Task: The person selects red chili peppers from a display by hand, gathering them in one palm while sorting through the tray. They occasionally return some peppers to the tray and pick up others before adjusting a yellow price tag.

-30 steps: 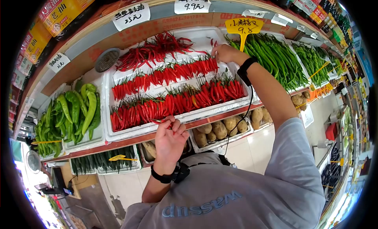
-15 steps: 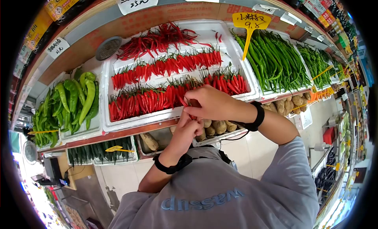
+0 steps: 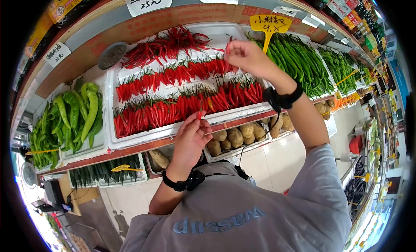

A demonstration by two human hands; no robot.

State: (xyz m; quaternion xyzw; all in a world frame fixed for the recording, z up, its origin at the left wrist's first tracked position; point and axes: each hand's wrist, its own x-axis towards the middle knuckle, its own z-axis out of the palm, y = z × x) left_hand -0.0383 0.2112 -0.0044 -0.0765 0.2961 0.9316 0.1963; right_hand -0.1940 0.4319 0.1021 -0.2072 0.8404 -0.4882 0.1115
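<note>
My left hand (image 3: 189, 132) is raised just in front of the near edge of a white foam tray (image 3: 164, 136). Its thumb and fingertips pinch a small red chili pepper (image 3: 200, 115). My right hand (image 3: 250, 57) reaches over the tray's far right part, its fingers closed around a red chili pepper (image 3: 228, 46); the fingers partly hide it. Inside the tray, red chilies stand in a near row (image 3: 149, 115) and a middle row (image 3: 171, 75), stems pointing away from me. Behind them is a loose heap of red chilies (image 3: 167, 46).
Long green peppers (image 3: 299, 61) fill a tray on the right, beside a yellow price sign (image 3: 269, 24). Larger green peppers (image 3: 71, 111) lie on the left. A metal strainer-like dish (image 3: 112, 56) rests at the tray's back left corner. Potatoes (image 3: 236, 137) sit on the shelf below.
My right hand has moved away from my left, up and over to the tray's far right. My left hand has shifted slightly left and its other fingers have loosened.
</note>
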